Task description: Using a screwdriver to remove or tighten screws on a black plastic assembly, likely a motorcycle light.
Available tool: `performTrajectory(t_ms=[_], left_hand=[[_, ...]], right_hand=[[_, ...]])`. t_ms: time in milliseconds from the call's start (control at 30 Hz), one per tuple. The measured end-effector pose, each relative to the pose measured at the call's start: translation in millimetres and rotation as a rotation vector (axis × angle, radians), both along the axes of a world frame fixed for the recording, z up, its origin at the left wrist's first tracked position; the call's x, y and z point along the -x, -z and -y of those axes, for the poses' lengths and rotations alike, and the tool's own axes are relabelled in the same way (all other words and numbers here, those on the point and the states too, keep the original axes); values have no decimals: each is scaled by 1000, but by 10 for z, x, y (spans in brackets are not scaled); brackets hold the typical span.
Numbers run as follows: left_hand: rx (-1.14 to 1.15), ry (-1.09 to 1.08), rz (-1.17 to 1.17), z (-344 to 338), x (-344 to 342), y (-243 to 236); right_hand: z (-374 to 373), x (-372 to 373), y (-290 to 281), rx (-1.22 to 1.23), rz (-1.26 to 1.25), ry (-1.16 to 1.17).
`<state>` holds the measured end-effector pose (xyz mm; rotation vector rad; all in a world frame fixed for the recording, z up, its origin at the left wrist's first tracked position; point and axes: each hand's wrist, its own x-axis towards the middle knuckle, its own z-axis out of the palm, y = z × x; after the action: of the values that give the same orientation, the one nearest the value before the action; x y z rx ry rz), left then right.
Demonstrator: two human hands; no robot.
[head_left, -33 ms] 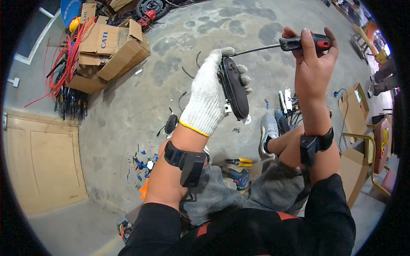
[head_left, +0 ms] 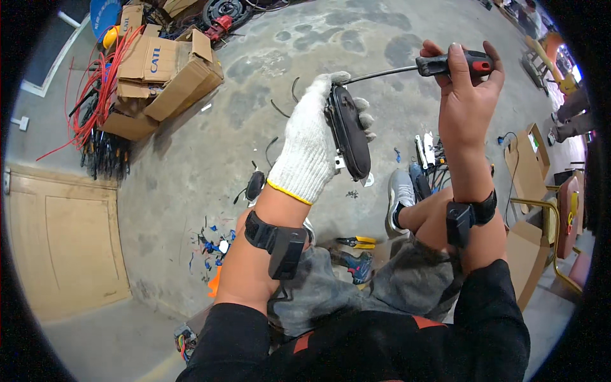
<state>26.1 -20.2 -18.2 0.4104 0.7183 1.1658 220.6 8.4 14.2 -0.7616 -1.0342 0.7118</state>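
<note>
My left hand [head_left: 304, 137], in a white knit glove with a yellow cuff edge, is closed around a long black oval device [head_left: 352, 132], possibly a small speaker. White tabs stick out near its lower end. My bare right hand [head_left: 470, 95] grips a screwdriver [head_left: 468, 63] by its black and red handle. The metal shaft runs leftward to the upper end of the device, beside the gloved thumb. The thumb partly hides the tip, so I cannot tell exactly where it touches. A similar black oval part [head_left: 255, 185] lies on the floor by my left forearm.
Yellow-handled pliers [head_left: 356, 242] and a power drill [head_left: 358, 266] lie between my legs. Blue and black scraps [head_left: 213, 245] litter the floor at left. Open cardboard boxes [head_left: 156, 70] and red cables [head_left: 108, 76] stand far left. A chair [head_left: 566, 223] and more cardboard are at right.
</note>
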Motion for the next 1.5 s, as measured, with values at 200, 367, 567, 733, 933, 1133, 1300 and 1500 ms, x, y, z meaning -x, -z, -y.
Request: performTrajectory(t_ms=[200, 367, 567, 733, 933, 1133, 1300, 1500], left_hand=[[-1, 34, -16, 16, -22, -5], [2, 43, -28, 36, -13, -11], [11, 39, -28, 48, 6, 3], [0, 19, -92, 66, -5, -35], [-56, -11, -216, 12, -39, 2], [22, -132, -480, 3, -27, 49], [32, -152, -540, 48, -86, -38], [-18, -243, -607, 48, -117, -102]], right_hand=[[0, 6, 8, -52, -1, 15], [20, 18, 7, -39, 27, 20], [82, 66, 11, -53, 81, 50], [53, 62, 16, -8, 15, 42], [15, 43, 42, 8, -28, 10], [46, 128, 123, 92, -67, 17], [-32, 107, 188, 321, -301, -37], [-58, 58, 217, 345, -230, -73]])
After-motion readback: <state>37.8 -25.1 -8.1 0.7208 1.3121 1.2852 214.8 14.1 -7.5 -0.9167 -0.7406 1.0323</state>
